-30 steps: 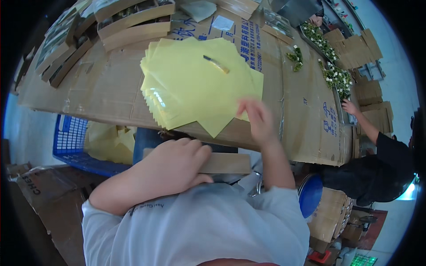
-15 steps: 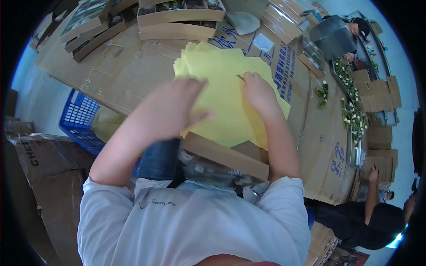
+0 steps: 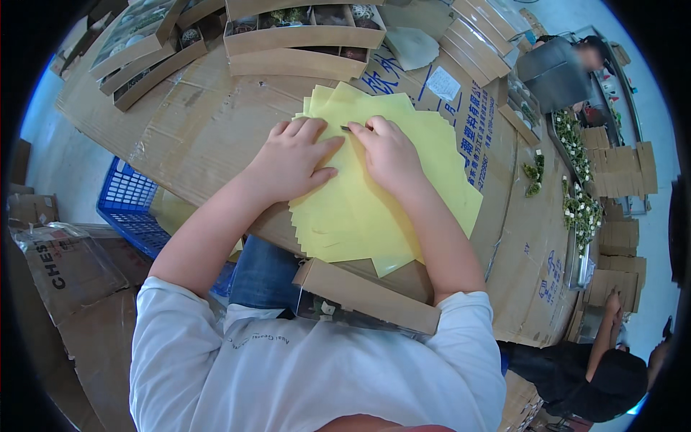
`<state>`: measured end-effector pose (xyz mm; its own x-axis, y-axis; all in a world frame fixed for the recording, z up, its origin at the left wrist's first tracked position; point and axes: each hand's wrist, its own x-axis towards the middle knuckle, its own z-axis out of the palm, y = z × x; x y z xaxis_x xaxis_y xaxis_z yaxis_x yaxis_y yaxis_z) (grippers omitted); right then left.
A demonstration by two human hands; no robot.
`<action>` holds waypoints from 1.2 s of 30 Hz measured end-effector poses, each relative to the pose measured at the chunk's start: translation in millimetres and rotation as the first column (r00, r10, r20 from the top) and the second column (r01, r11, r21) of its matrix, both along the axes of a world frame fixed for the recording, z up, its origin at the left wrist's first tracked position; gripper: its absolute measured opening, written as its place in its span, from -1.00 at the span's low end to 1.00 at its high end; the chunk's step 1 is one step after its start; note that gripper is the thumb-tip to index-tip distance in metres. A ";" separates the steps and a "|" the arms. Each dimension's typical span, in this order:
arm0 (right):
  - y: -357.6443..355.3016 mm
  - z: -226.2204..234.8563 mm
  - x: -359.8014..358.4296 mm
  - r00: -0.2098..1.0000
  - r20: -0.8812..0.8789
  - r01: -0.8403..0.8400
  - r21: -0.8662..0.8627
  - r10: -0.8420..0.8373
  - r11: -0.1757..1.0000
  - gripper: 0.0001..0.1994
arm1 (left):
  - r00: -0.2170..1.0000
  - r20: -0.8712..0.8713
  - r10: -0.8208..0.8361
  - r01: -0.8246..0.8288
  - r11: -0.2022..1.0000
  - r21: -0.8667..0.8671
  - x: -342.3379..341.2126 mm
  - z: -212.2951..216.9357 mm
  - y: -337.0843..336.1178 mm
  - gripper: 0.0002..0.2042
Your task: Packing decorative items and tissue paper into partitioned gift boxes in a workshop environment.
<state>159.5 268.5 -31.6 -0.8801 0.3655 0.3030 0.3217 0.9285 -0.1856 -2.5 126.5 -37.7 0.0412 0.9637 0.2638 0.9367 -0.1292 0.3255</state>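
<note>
A fanned stack of yellow sheets [image 3: 338,216] with jagged edges lies on the cardboard-covered table in front of me. My left hand [image 3: 291,160] rests flat on the left side of the stack, fingers spread. Close beside it, my right hand [image 3: 387,153] pinches a small dark thin piece [image 3: 345,128] over the upper part of the top sheet. Most of that piece is hidden by the fingers, so its kind does not show.
Against my body leans a long shallow cardboard box [image 3: 367,291]. Similar boxes with divided contents [image 3: 302,36] stand along the far edge. A blue basket [image 3: 129,201] is at the left. White-and-green plant pieces [image 3: 579,209] lie at the right, where other people work.
My left hand, blurred in motion before, has come to rest flat on the stack. My right hand has moved left with the dark piece, and the yellow sheets have turned and fanned differently.
</note>
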 end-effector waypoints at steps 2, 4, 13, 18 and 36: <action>-3.3 0.0 -1.5 1.000 0.026 0.013 0.024 -0.014 1.000 -0.60 | 0.977 -0.134 0.165 -0.165 0.986 0.012 0.1 3.4 4.7 -0.57; -6.5 1.3 -2.5 0.998 0.051 0.026 0.051 -0.028 0.998 -0.60 | 0.889 -0.195 0.415 -0.415 0.909 0.042 -14.3 6.0 13.9 -0.52; -20.3 27.0 3.2 0.860 -0.502 -0.083 0.036 0.090 0.996 -0.72 | 0.797 0.589 -0.138 0.029 0.981 0.190 5.4 48.2 -22.1 -0.65; -31.1 52.8 37.8 0.825 -0.491 -0.187 0.233 0.281 0.954 -0.83 | 0.903 0.246 0.352 -0.386 0.916 0.110 27.6 41.8 -8.9 -0.51; -170.2 71.7 186.4 0.928 0.353 0.164 -0.095 -0.121 0.982 -0.09 | 0.849 -0.002 -0.528 0.513 0.827 -0.230 101.8 73.9 -83.6 -0.51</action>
<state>345.9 98.4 40.1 -0.8581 0.5096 -0.0630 0.5130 0.8455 -0.1479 99.3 42.9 36.2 0.5624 0.8261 0.0351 0.7693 -0.5383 0.3443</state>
